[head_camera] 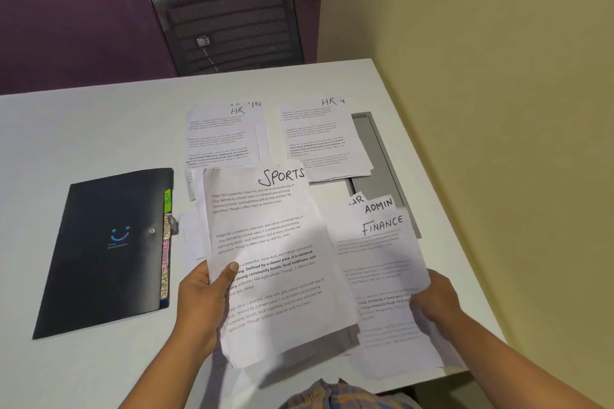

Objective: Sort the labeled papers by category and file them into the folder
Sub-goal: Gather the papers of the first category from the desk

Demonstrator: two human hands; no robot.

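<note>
Grip of left hand [202,302] on SPORTS sheet [275,236] edge, of right hand [438,302] on FINANCE stack [382,262] edge

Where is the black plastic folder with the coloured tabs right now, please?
In the head view, the black plastic folder lies flat on the left of the white table, just left of the white SPORTS sheet that the left hand holds.
</note>
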